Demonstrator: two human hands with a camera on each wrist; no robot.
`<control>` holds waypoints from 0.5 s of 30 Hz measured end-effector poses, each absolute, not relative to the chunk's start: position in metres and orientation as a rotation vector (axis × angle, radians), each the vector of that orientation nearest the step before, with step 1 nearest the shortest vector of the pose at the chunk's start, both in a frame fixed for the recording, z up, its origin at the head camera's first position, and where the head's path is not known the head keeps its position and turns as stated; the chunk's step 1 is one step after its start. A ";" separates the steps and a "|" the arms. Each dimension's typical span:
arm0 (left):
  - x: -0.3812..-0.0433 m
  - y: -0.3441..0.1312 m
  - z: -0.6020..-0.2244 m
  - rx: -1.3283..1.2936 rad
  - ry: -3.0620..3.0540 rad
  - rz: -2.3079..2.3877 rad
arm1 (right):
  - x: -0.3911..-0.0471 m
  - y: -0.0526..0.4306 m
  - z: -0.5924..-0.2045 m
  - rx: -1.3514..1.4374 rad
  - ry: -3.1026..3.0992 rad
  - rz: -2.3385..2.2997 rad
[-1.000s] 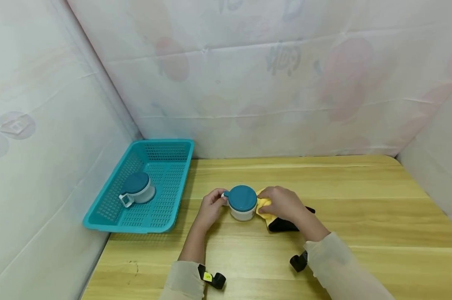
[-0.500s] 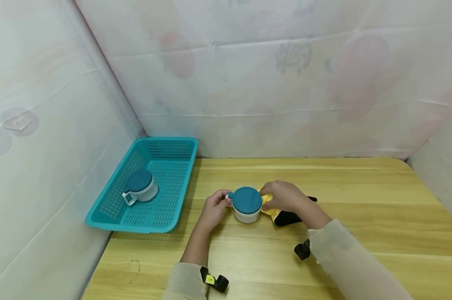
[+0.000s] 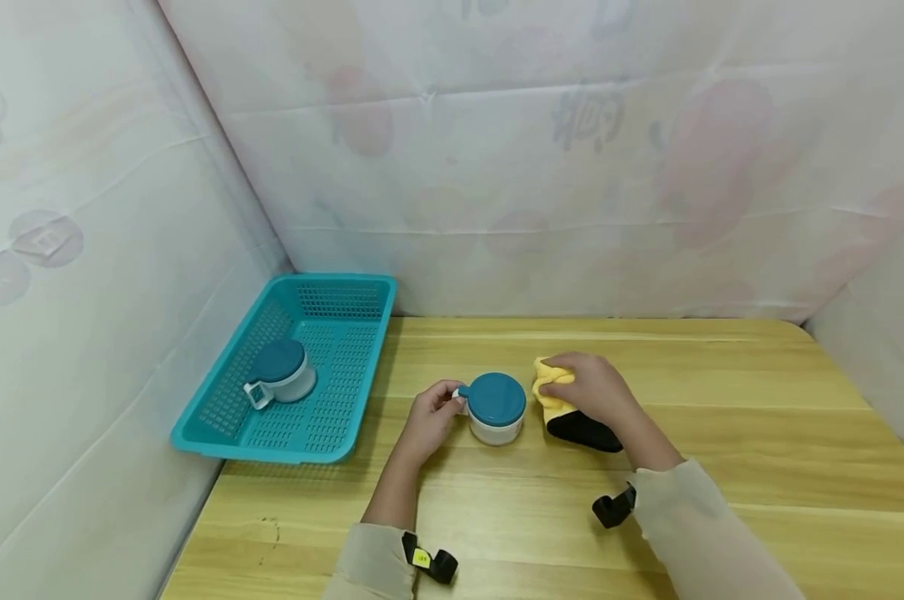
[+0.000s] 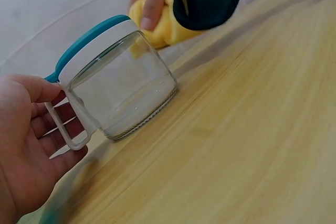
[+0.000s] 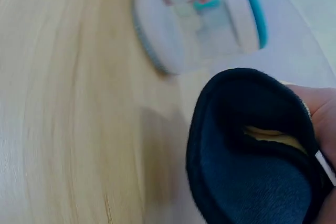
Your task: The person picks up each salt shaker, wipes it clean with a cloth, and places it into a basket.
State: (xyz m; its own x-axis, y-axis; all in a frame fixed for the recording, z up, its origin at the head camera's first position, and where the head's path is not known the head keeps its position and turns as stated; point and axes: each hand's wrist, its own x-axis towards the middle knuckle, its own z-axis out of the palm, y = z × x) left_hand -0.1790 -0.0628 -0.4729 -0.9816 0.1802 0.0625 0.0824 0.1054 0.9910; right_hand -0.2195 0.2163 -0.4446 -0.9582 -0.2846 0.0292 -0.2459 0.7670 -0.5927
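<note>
A clear glass seasoning jar (image 3: 496,402) with a blue lid and a white side handle stands upright on the table. My left hand (image 3: 427,419) holds it by the handle, thumb at the top and fingers behind, as the left wrist view shows. To the right of the jar, my right hand (image 3: 596,388) grips a bunched yellow and black cloth (image 3: 582,431). A gap separates the cloth from the jar in the head view. The cloth's dark side (image 5: 252,182) fills much of the right wrist view, where only part of the hand shows at the edge.
On the left of the wooden table (image 3: 541,533) is a turquoise plastic basket (image 3: 347,392). A second jar (image 3: 282,371) with a blue lid and white handle lies inside it. Printed fabric walls (image 3: 452,167) border the table behind and at the sides.
My right hand has drawn the cloth away from the jar's side, to the right, and more of the black part hangs in view. My left hand keeps its hold on the jar's handle.
</note>
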 end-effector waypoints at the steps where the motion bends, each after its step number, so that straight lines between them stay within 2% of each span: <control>1: -0.179 -0.062 -0.473 0.270 2.280 2.037 | -0.218 0.218 -0.444 -0.408 2.895 -1.005; 6: -0.178 -0.061 -0.473 0.268 2.284 2.020 | -0.204 0.216 -0.436 -0.403 2.925 -1.161; 15: -0.177 -0.060 -0.472 0.274 2.324 1.997 | -0.182 0.191 -0.417 -0.702 3.069 -1.094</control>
State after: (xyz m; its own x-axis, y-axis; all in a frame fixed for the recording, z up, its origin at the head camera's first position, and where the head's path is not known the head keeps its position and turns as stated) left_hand -0.1771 -0.0597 -0.4720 -0.9820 0.1767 0.0666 0.0924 0.1421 0.9855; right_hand -0.1817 0.1914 -0.4173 -0.8939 -0.3223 0.3116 -0.4467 0.6986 -0.5589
